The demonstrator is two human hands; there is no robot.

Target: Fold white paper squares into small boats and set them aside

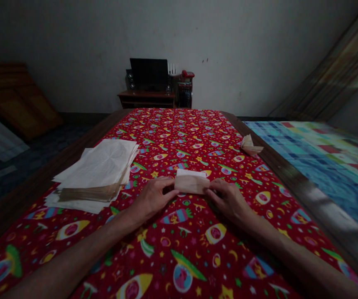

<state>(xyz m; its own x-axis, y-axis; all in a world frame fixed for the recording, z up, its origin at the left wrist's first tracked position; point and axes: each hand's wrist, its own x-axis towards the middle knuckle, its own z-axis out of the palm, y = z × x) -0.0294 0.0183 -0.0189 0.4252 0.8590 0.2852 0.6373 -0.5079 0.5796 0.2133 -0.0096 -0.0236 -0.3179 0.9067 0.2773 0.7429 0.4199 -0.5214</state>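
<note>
A small folded sheet of paper lies at the middle of the red patterned cloth, a whiter layer showing along its far edge. My left hand pinches its left end between thumb and fingers. At the right end, my right hand grips the corner, thumb below and fingers curled. To the left rests a stack of loose paper sheets, the top one marked with radiating creases. A folded paper piece with raised points stands near the cloth's right edge.
The red cloth covers a dark wooden table. Beyond its far end stand a monitor with speakers on a low desk. A bed with a checked cover is on the right, a wooden cabinet on the left.
</note>
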